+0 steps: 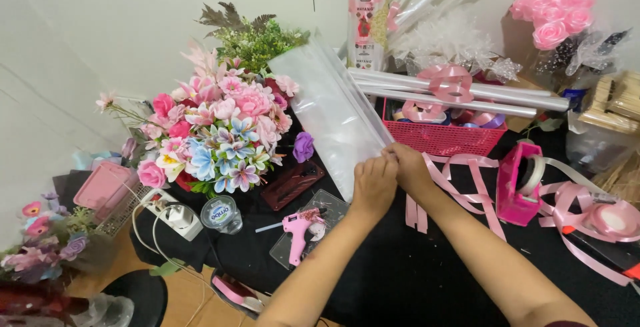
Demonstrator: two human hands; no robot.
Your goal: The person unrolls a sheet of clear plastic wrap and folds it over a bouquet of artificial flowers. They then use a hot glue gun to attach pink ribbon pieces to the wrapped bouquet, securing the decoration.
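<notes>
A clear cellophane sheet (pixel 330 104) lies slanted across the black table (pixel 413 280), from the flowers toward me. My left hand (pixel 373 184) and my right hand (pixel 410 167) meet at its near right corner, fingers pinched on the sheet's edge. Pink ribbon strips (pixel 460 180) lie just right of my right hand. A pink glue gun (pixel 298 228) rests on a clear plate left of my left forearm.
A bunch of pink, blue and white artificial flowers (pixel 213 137) stands at the left. A pink basket (pixel 443 137) of ribbon rolls sits behind my hands, with cellophane rolls (pixel 460 90) on it. A pink tape dispenser (pixel 517 184) is at right. A power strip (pixel 175 215) and small cup (pixel 220 214) lie at left.
</notes>
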